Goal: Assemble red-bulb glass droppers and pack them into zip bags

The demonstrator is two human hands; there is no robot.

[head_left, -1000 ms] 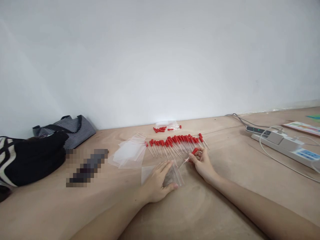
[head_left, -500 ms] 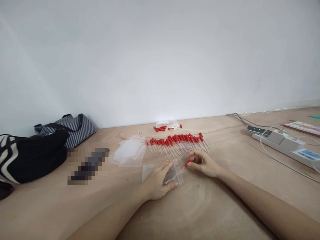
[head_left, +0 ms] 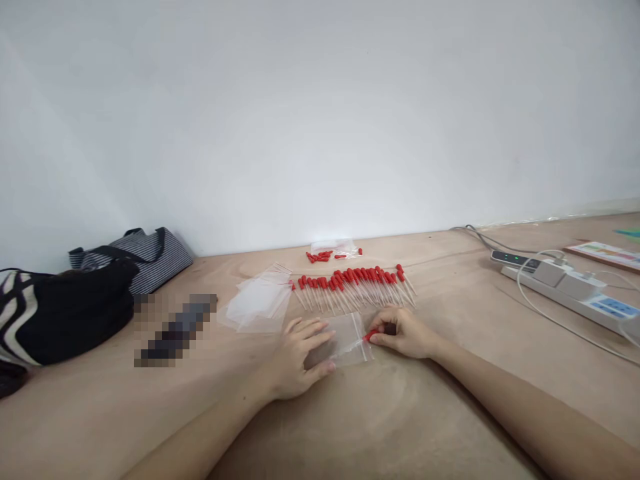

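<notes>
A clear zip-lock bag [head_left: 345,337] lies flat on the table, its zip end toward the right. My left hand [head_left: 303,357] rests on the bag's left part, fingers spread and thumb apart. My right hand [head_left: 404,333] pinches the red rubber bulb of a dropper [head_left: 371,335] at the bag's zip end. The dropper's thin stem points left and appears to lie inside the bag. Just beyond my hands runs a row of several droppers [head_left: 345,285] with red bulbs and clear, narrow stems.
Several clear bags [head_left: 260,300] are stacked at the left. Behind the row lie loose red bulbs [head_left: 320,257] by another bag [head_left: 333,246]. A power strip [head_left: 575,293] with cables is on the right; a striped bag [head_left: 160,260] and black bag [head_left: 85,320] stand left.
My right hand has moved slightly down and left, bringing the dropper's stem into the bag's zip end. My left hand has slid left, uncovering more of the bag.
</notes>
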